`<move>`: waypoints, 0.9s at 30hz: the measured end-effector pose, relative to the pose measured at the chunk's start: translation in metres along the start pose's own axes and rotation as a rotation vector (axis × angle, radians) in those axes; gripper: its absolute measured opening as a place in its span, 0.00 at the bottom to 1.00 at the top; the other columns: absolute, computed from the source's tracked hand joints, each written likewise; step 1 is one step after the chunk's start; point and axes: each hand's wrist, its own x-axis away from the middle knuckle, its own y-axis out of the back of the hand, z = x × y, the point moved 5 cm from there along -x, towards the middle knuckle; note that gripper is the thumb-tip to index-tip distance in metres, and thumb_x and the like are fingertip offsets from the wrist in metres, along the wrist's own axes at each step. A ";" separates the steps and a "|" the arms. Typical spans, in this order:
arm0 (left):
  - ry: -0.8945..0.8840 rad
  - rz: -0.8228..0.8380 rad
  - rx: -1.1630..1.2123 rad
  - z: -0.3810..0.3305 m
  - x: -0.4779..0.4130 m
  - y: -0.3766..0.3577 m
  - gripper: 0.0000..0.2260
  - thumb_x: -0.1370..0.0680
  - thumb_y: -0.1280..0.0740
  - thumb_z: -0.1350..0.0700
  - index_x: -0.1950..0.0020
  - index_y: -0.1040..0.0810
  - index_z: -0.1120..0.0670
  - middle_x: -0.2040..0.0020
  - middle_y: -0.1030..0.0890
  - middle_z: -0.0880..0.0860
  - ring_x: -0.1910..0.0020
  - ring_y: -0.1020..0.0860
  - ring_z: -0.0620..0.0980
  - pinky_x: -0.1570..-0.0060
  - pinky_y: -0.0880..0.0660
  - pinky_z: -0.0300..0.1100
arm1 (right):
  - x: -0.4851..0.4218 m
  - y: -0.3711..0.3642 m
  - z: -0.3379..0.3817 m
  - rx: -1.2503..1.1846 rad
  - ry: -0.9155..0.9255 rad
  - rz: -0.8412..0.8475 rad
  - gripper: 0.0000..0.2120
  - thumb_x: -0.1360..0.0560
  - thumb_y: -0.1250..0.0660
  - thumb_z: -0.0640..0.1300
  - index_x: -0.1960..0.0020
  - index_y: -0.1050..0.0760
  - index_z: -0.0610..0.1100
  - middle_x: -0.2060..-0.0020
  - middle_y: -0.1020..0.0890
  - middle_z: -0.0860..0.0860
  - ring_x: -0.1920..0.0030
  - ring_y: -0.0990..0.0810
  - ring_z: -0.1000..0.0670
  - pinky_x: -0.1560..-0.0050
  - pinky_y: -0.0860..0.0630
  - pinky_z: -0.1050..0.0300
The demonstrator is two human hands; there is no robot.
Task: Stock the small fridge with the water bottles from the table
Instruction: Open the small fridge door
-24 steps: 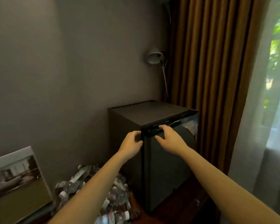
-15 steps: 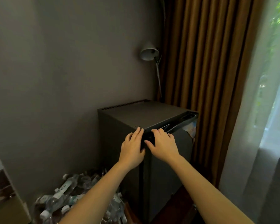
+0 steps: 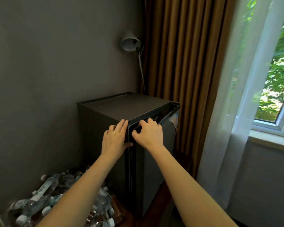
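Note:
A small dark grey fridge (image 3: 121,107) stands in the corner on a wooden surface. Its door (image 3: 154,161) faces right and shows a narrow gap along the top edge. My left hand (image 3: 114,138) lies flat with straight fingers on the fridge's front corner, thumb at the door seam. My right hand (image 3: 148,133) curls its fingers into the recessed black handle strip at the top of the door. A heap of clear water bottles (image 3: 44,194) with white caps and labels lies at the lower left, partly hidden behind my left forearm.
A grey desk lamp (image 3: 130,42) rises behind the fridge against the grey wall. Brown curtains (image 3: 179,54) hang close behind the door's far side. A sheer white curtain (image 3: 236,95) and a window (image 3: 279,71) fill the right.
The view has closed in on the fridge. My left hand went from gripping the corner to lying flat on it. My right hand's fingers have curled into the door's handle strip.

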 end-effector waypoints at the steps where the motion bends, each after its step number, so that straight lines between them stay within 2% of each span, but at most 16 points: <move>1: 0.004 -0.001 0.007 -0.001 0.001 0.001 0.40 0.28 0.31 0.43 0.24 0.49 0.53 0.23 0.44 0.51 0.29 0.39 0.54 0.33 0.36 0.48 | 0.010 0.007 -0.010 -0.020 -0.018 -0.040 0.18 0.26 0.40 0.56 0.44 0.25 0.47 0.48 0.25 0.48 0.45 0.26 0.46 0.43 0.33 0.50; 4: 0.022 0.017 0.041 -0.012 0.008 -0.003 0.42 0.29 0.33 0.39 0.24 0.50 0.53 0.23 0.47 0.55 0.26 0.45 0.56 0.29 0.44 0.50 | 0.046 0.032 -0.053 -0.085 -0.056 -0.090 0.14 0.26 0.38 0.52 0.45 0.25 0.48 0.52 0.26 0.50 0.49 0.25 0.48 0.44 0.30 0.51; 7: -0.038 0.043 0.108 -0.045 0.018 -0.018 0.40 0.27 0.35 0.38 0.23 0.51 0.52 0.23 0.49 0.58 0.25 0.50 0.57 0.28 0.48 0.52 | 0.073 0.067 -0.109 -0.204 -0.146 -0.101 0.13 0.28 0.38 0.48 0.46 0.22 0.46 0.53 0.25 0.50 0.53 0.23 0.47 0.44 0.28 0.46; 11: -0.145 0.171 0.258 -0.105 0.028 -0.044 0.37 0.25 0.36 0.41 0.23 0.51 0.50 0.23 0.53 0.56 0.24 0.53 0.57 0.27 0.50 0.52 | 0.094 0.105 -0.180 -0.241 -0.311 -0.143 0.24 0.33 0.47 0.48 0.43 0.21 0.46 0.40 0.22 0.47 0.39 0.26 0.45 0.35 0.34 0.45; 14: -0.211 0.236 0.332 -0.143 0.029 -0.055 0.33 0.23 0.38 0.42 0.24 0.50 0.49 0.23 0.52 0.55 0.24 0.53 0.56 0.27 0.50 0.52 | 0.102 0.117 -0.222 -0.063 -0.474 -0.117 0.22 0.25 0.48 0.45 0.34 0.28 0.49 0.28 0.34 0.49 0.26 0.41 0.44 0.27 0.46 0.41; 16: -0.261 0.276 0.344 -0.161 0.027 -0.062 0.32 0.23 0.38 0.42 0.24 0.48 0.49 0.23 0.51 0.54 0.25 0.52 0.56 0.28 0.48 0.52 | 0.106 0.117 -0.240 0.082 -0.548 -0.094 0.23 0.22 0.45 0.44 0.28 0.36 0.49 0.24 0.46 0.48 0.24 0.52 0.44 0.27 0.52 0.39; 18: -0.296 0.330 0.339 -0.174 0.025 -0.071 0.31 0.23 0.39 0.42 0.24 0.47 0.49 0.23 0.52 0.54 0.25 0.53 0.56 0.29 0.46 0.52 | 0.112 0.110 -0.248 0.147 -0.590 -0.076 0.26 0.23 0.42 0.44 0.25 0.42 0.49 0.23 0.55 0.47 0.24 0.58 0.44 0.27 0.54 0.39; 21: -0.319 0.401 0.337 -0.185 0.020 -0.088 0.30 0.23 0.38 0.42 0.25 0.46 0.48 0.23 0.51 0.55 0.25 0.52 0.57 0.30 0.45 0.53 | 0.122 0.088 -0.259 0.173 -0.640 -0.041 0.28 0.23 0.42 0.42 0.25 0.45 0.48 0.24 0.60 0.46 0.24 0.60 0.43 0.27 0.55 0.40; 24: -0.329 0.471 0.336 -0.191 0.012 -0.107 0.31 0.23 0.38 0.41 0.25 0.45 0.48 0.24 0.51 0.54 0.25 0.52 0.58 0.30 0.44 0.54 | 0.125 0.057 -0.275 0.163 -0.667 0.112 0.28 0.22 0.42 0.44 0.25 0.46 0.46 0.24 0.60 0.45 0.24 0.59 0.42 0.26 0.54 0.39; 27: -0.327 0.527 0.320 -0.192 0.005 -0.124 0.31 0.23 0.38 0.42 0.25 0.45 0.48 0.24 0.51 0.54 0.25 0.52 0.57 0.30 0.44 0.54 | 0.123 0.031 -0.294 0.140 -0.691 0.241 0.31 0.21 0.43 0.45 0.23 0.53 0.45 0.24 0.61 0.45 0.24 0.59 0.42 0.26 0.53 0.39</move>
